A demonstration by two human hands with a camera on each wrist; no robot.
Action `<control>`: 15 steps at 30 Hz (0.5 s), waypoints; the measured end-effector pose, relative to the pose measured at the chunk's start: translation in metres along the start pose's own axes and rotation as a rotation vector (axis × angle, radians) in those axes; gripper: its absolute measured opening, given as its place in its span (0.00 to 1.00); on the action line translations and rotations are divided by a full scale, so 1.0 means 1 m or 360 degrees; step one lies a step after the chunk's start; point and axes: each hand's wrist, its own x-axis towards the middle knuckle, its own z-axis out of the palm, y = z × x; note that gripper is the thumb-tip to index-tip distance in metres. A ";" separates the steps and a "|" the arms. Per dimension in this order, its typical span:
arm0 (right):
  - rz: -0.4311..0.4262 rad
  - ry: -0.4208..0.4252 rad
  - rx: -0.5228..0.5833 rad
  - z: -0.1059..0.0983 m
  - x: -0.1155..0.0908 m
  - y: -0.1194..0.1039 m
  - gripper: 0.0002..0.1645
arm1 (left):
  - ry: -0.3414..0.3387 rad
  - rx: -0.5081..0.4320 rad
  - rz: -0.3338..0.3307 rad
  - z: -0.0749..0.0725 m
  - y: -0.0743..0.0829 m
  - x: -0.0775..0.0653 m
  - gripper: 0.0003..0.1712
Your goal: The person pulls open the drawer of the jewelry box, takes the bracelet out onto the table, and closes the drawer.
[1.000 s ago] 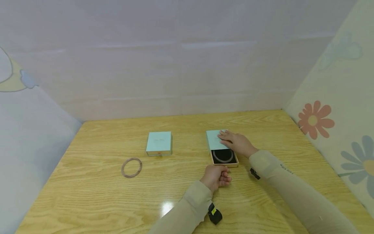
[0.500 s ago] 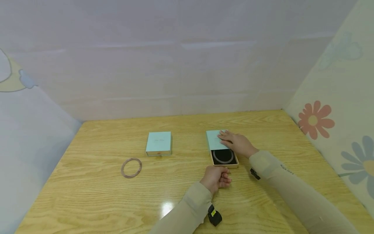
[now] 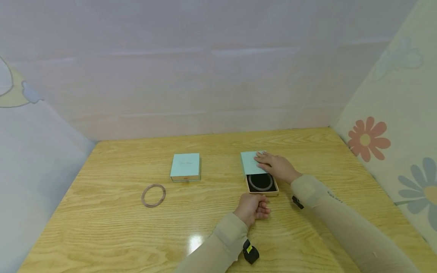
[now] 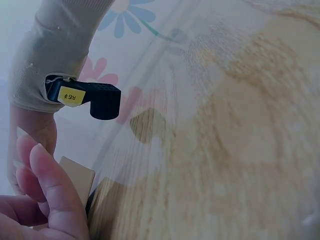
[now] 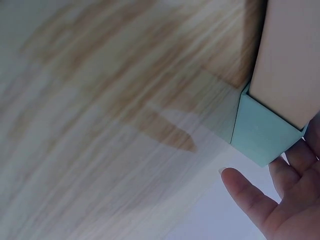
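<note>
A pale mint slide-out box (image 3: pixel 250 163) lies on the wooden table, right of centre. Its cream-edged drawer (image 3: pixel 273 192) is partly out toward me. On the drawer's black lining sits a dark ring-shaped bangle (image 3: pixel 260 188), its far part under the sleeve. My right hand (image 3: pixel 275 167) rests on the sleeve top with fingers extended; in the right wrist view, its thumb stands away from the mint sleeve (image 5: pixel 267 132). My left hand (image 3: pixel 250 207) is at the drawer's front edge with curled fingers, its grip there mostly hidden. In the left wrist view, the drawer (image 4: pixel 77 177) shows behind those fingers (image 4: pixel 52 177).
A second mint box (image 3: pixel 186 165), closed, stands left of the first. In front of it and further left, a brownish-pink bangle (image 3: pixel 154 195) lies flat on the wooden table (image 3: pixel 112 227). Fabric-like walls enclose the back and both sides. Each wrist wears a black camera (image 3: pixel 250 253).
</note>
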 end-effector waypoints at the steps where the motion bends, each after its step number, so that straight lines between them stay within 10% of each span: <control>1: 0.0003 0.0001 -0.0001 0.000 0.000 0.000 0.25 | 0.0001 0.0001 0.0000 0.000 0.000 0.000 0.08; 15: 0.0014 -0.0001 0.0008 0.000 0.000 0.000 0.25 | -0.0019 0.0036 0.0010 -0.002 -0.001 -0.002 0.09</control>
